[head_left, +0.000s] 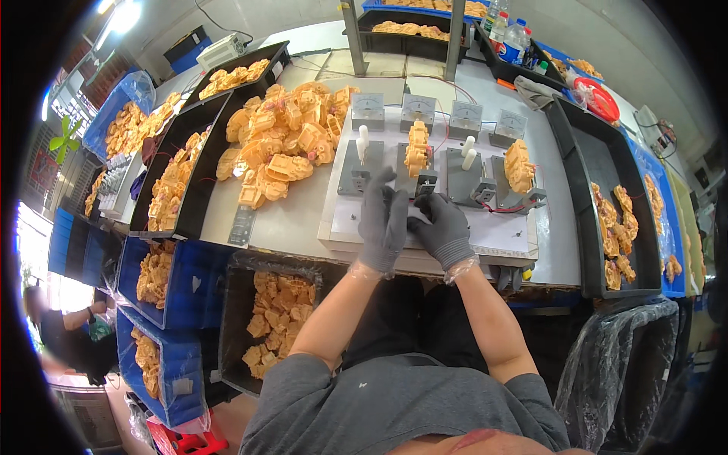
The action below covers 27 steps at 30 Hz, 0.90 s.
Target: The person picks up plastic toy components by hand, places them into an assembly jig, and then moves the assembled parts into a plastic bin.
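Both my hands wear dark grey gloves over clear plastic cuffs. My left hand (383, 221) is raised at the front of the white test board (353, 227), fingers partly stretched upward, with nothing visible in it. My right hand (442, 230) has bent fingers at the small black switch box (426, 182) of the second station, thumb apart; whether the fingertips touch it I cannot tell. A tan plastic part (416, 149) stands upright on that station. Another tan part (519, 167) sits on the rightmost station. White pegs (362, 144) stand bare on the leftmost station, and more pegs (469, 153) right of the middle.
Analog meters (418, 111) line the board's back. A large heap of tan parts (284, 136) lies to the left. Black trays (565, 144) and blue bins (174, 273) with more parts flank me. Bottles (514, 42) stand at the back right. Metal posts (353, 38) rise behind the board.
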Each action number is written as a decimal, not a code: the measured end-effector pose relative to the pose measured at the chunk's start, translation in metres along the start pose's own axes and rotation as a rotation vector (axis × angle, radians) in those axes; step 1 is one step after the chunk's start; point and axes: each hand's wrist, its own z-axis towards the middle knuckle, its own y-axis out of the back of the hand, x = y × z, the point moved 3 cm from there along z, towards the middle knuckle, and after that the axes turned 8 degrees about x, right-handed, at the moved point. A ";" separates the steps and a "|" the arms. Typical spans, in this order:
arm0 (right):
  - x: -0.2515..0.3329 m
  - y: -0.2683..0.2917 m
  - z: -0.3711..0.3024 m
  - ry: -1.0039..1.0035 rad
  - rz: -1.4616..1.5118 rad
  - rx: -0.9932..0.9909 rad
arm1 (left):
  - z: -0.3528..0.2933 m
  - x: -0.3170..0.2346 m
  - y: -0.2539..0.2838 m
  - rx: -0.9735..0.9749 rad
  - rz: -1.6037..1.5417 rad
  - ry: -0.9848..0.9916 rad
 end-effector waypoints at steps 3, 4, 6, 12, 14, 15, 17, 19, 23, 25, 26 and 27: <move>0.002 0.001 -0.004 -0.021 -0.003 -0.070 | -0.004 0.016 -0.002 -0.007 -0.128 0.114; 0.004 0.002 -0.002 0.043 0.005 -0.091 | -0.003 0.019 -0.002 0.007 -0.210 0.141; 0.005 0.008 -0.010 0.098 0.007 -0.111 | -0.005 0.021 -0.001 -0.004 -0.228 0.143; -0.045 0.072 -0.066 0.202 -0.341 -0.499 | -0.004 0.019 -0.002 -0.029 -0.222 0.205; -0.071 0.092 -0.075 0.043 -0.449 -0.527 | -0.004 0.017 -0.001 -0.024 -0.272 0.206; -0.083 0.096 -0.077 -0.034 -0.443 -0.496 | -0.004 0.018 -0.001 -0.029 -0.311 0.204; -0.095 0.095 -0.077 -0.032 -0.402 -0.550 | -0.003 0.017 -0.004 -0.012 -0.305 0.219; -0.098 0.095 -0.078 -0.017 -0.351 -0.600 | -0.004 0.014 -0.004 -0.060 -0.389 0.271; -0.100 0.096 -0.079 -0.002 -0.300 -0.644 | -0.004 0.015 -0.005 -0.080 -0.401 0.267; -0.101 0.096 -0.078 0.013 -0.313 -0.669 | -0.004 0.015 -0.006 -0.085 -0.401 0.264; -0.102 0.096 -0.078 0.013 -0.307 -0.669 | -0.005 0.015 -0.006 -0.092 -0.405 0.262; -0.103 0.095 -0.077 0.018 -0.303 -0.676 | -0.005 0.013 -0.006 -0.092 -0.400 0.261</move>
